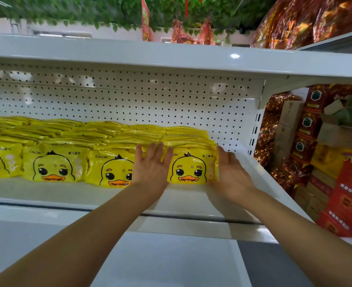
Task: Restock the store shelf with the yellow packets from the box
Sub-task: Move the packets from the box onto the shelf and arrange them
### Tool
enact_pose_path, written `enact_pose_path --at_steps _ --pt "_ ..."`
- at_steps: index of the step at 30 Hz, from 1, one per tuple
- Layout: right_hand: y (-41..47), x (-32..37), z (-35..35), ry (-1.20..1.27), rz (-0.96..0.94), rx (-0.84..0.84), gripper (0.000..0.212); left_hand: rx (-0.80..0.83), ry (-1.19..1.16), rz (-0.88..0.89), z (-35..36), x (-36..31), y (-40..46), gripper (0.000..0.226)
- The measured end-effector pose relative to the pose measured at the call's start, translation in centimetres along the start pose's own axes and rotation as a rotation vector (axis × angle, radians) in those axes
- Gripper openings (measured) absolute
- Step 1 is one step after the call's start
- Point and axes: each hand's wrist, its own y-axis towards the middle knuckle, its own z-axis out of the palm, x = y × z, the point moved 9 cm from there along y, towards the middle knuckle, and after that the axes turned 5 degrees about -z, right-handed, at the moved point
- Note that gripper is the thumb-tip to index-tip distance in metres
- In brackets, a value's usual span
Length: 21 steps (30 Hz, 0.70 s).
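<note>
The rightmost stack of yellow packets [189,162] is bracketed between two hands on the white shelf [108,193]. The left hand [152,164] is laid with fingers straight and spread against the stack's left side, where it meets the neighbouring stack [113,166]; the right hand [231,172] is held flat, fingers straight and together, against the stack's right edge. Nothing is pinched or gripped by either hand; the packets are only pressed from both sides, seemingly so that the stack is squared up and kept upright with the duck faces turned outward. Further stacks [52,162] are lined up to the left in the same facing, which suggests that a tidy front row is intended. The stacks are backed by the perforated panel [129,100], and a strip of bare shelf is left between the last stack and the shelf's right end. The box named in the task is not seen in this view. Red wrapped goods [336,183] are stacked beyond the shelf's right end. The row is judged to be nearly full, with straightening in hand rather than fetching.
</note>
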Motion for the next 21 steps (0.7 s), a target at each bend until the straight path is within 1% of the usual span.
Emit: enact_pose_path --at_steps 6,11,17,21 --pt "-4.5 3.0 -2.6 -0.094 -0.053 0.003 0.088 0.012 -0.022 0.021 -2.6 1.8 -4.4 0.084" --pt "-9.8 5.9 -3.4 -0.108 -0.049 -0.003 0.075 0.039 -0.059 0.043 -3.6 3.0 -8.6 0.078" --pt "-15.9 9.1 -1.4 -0.139 -0.1 -0.005 0.072 0.066 -0.152 0.051 -2.7 3.2 -15.1 0.075" --pt "-20.0 10.4 1.9 -0.103 -0.131 0.057 0.07 0.186 -0.163 0.013 0.1 3.5 -20.1 0.074"
